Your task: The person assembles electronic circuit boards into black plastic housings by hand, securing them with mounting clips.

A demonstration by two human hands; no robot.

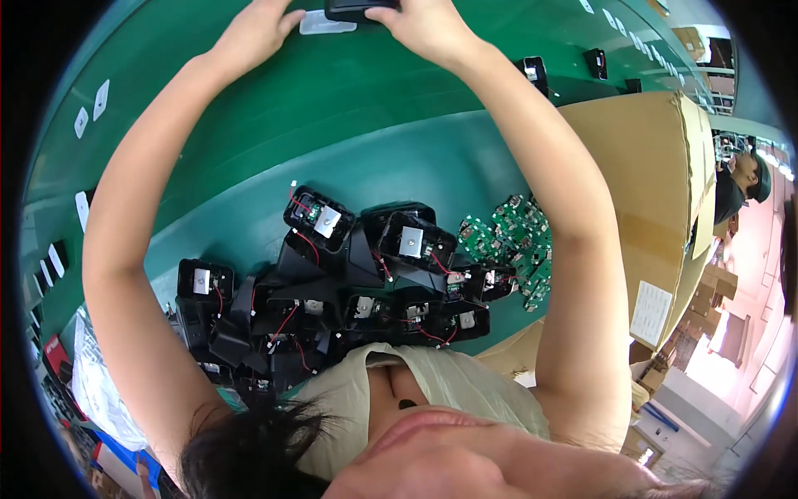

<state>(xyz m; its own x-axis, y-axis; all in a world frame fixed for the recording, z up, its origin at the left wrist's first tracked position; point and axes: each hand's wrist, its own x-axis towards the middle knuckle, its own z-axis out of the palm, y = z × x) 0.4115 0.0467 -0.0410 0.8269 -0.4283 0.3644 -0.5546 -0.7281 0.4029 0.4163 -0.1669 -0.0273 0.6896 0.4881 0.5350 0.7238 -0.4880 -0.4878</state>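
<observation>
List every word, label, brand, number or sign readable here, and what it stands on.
No text can be read.
White paper label on the large cardboard box: print too small and blurred.
Green circuit boards: any markings too small to read.
Black case at the right hand: no text visible.

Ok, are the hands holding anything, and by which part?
Right hand holds a black casing by its right end; whether the left hand holds anything can't be told.
</observation>
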